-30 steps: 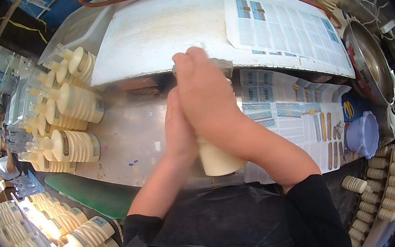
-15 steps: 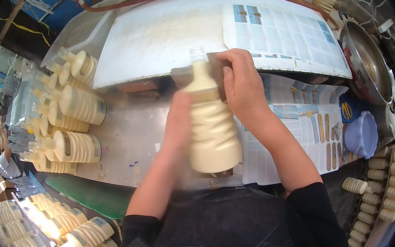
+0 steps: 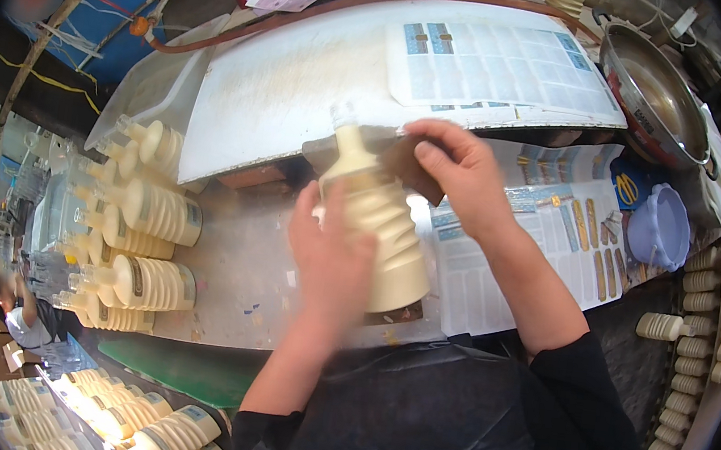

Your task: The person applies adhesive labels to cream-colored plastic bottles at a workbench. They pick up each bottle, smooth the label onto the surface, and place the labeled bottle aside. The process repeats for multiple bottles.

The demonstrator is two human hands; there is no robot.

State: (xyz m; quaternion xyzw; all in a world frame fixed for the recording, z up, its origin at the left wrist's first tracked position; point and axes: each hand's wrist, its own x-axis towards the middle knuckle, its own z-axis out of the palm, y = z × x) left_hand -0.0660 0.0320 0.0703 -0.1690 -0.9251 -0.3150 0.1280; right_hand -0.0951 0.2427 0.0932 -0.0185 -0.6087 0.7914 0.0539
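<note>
A cream ribbed plastic bottle [image 3: 392,265] with a clear threaded neck lies tilted on the worktable, its neck pointing away from me. My left hand [image 3: 333,262], smeared by motion, lies over the bottle's left side and front, with the fingers near its shoulder and the thumb toward its middle. To the right of the neck, my right hand [image 3: 466,175] pinches a flat brown piece [image 3: 417,167] between thumb and fingers. More brown material [image 3: 320,153] shows behind the bottle's neck. The left hand partly covers a band around the bottle's shoulder.
Several cream bottles [image 3: 162,211] lie stacked at left, with more at lower left and right. Sheets of labels [image 3: 506,63] lie on the white board [image 3: 281,62] and right of the bottle. A lilac basin [image 3: 659,230], scissors [image 3: 626,187] and large pan [image 3: 656,90] stand right.
My left hand has moved from the bottle's left edge across its front. The brown piece in my right hand is lower and shows more of its face. The whole view has shifted slightly.
</note>
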